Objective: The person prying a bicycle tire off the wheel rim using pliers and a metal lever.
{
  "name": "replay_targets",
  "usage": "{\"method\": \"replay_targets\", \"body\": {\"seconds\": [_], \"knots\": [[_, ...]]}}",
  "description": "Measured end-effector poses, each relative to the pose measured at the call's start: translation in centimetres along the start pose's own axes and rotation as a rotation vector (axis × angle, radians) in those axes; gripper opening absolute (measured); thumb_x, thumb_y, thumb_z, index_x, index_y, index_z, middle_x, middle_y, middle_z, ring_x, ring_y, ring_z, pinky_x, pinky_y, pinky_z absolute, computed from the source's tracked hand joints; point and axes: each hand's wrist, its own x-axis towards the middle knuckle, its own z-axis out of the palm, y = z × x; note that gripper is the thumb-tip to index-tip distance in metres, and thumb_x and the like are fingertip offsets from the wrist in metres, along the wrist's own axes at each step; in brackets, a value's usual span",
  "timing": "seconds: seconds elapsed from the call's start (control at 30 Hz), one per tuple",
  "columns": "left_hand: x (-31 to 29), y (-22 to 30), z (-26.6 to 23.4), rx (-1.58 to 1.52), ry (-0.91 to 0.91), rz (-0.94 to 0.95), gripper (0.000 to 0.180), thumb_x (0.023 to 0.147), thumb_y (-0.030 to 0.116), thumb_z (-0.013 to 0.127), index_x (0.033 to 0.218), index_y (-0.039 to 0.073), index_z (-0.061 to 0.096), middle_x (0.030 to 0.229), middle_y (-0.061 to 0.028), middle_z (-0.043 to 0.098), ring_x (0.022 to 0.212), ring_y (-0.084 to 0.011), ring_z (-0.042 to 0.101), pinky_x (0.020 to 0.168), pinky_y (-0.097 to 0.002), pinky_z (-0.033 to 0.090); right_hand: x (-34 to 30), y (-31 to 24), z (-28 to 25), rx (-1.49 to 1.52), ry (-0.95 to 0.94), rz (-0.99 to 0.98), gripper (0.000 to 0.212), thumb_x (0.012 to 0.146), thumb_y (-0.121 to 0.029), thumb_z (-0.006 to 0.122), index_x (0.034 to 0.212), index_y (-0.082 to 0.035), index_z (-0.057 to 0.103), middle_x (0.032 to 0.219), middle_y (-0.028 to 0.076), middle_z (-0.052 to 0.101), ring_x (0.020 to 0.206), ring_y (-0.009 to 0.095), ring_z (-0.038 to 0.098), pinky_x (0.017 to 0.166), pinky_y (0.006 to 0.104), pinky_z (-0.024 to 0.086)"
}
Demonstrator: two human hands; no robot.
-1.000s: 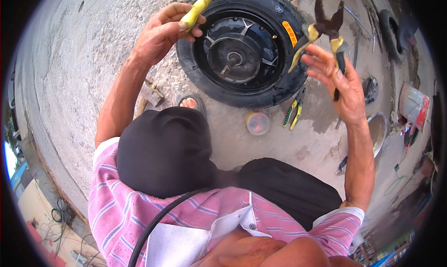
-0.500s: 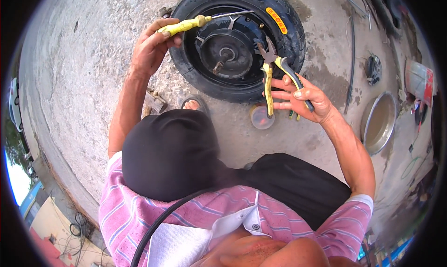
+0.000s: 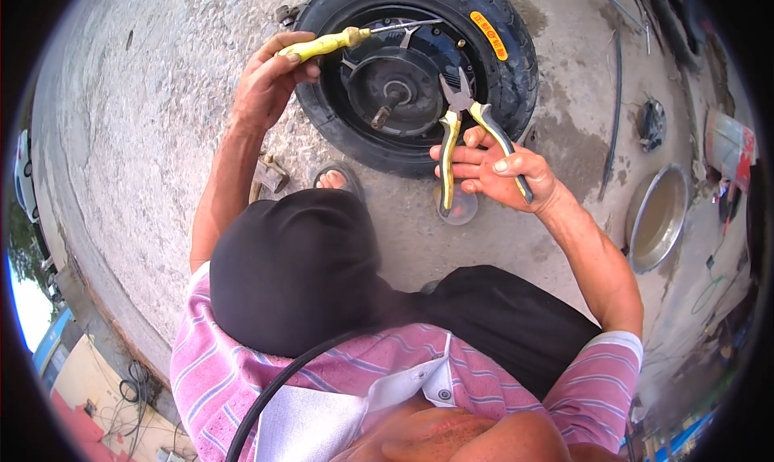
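Between the fingertips and thumb of my left hand [image 3: 274,73] is a screwdriver [image 3: 329,43] with a yellow handle, its shaft pointing right over the wheel. My right hand [image 3: 508,172] holds a pair of pliers [image 3: 461,111] with yellow and black handles. The plier handles are spread and the jaws part slightly, aimed toward the wheel's hub. Beneath both tools a black wheel [image 3: 419,160] lies flat on the ground, with a thick tire, a dark hub and an axle [image 3: 385,111] sticking up. An orange label [image 3: 488,36] is stuck on the tire's sidewall.
At the right stand a metal basin [image 3: 659,218] and a red-and-white bucket [image 3: 730,146]. Another tire [image 3: 673,27] lies at the far right, near a dark rod [image 3: 614,115]. A small clear round container [image 3: 461,207] sits under the pliers. A hammer-like metal piece [image 3: 272,174] rests beside my sandaled foot [image 3: 332,180].
My right hand has moved a little to the left with the pliers, and its fingers have shifted on the handles. My left hand and the screwdriver have barely moved.
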Motion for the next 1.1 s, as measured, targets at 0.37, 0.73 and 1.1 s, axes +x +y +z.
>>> {"method": "replay_targets", "body": {"seconds": [0.37, 0.73, 1.1], "knots": [[-0.4, -0.3, -0.4, 0.028, 0.01, 0.008, 0.044, 0.095, 0.013, 0.058, 0.134, -0.008, 0.058, 0.111, -0.0173, 0.066, 0.092, -0.021, 0.065, 0.089, -0.0342, 0.052, -1.3, 0.4, 3.6, -0.459, 0.317, 0.006, 0.044, 0.085, -0.007, 0.066, 0.129, -0.006, 0.058, 0.131, 0.015, 0.057, 0.12, 0.026, 0.061, 0.093, 0.04, 0.056], [-0.3, 0.1, 0.4, 0.035, 0.037, 0.025, 0.038, 0.1, 0.01, 0.057, 0.134, -0.006, 0.059, 0.114, -0.0158, 0.069, 0.091, -0.0182, 0.069, 0.088, -0.0326, 0.057, -2.2, -2.7, 8.8, -2.147, 0.877, -0.066, 0.059, 0.081, -0.013, 0.068, 0.139, -0.003, 0.06, 0.146, 0.02, 0.048, 0.128, 0.041, 0.051, 0.101, 0.0541, 0.042], [0.7, 0.6, 0.2, 0.108, -0.036, 0.067, 0.039, 0.096, 0.012, 0.061, 0.132, -0.004, 0.062, 0.115, -0.0151, 0.07, 0.093, -0.0165, 0.07, 0.089, -0.0297, 0.056, 0.4, -1.4, 10.2, -2.161, 1.005, 0.016, 0.062, 0.08, -0.011, 0.066, 0.14, -0.001, 0.058, 0.149, 0.02, 0.043, 0.13, 0.043, 0.049, 0.097, 0.0597, 0.045]]}}
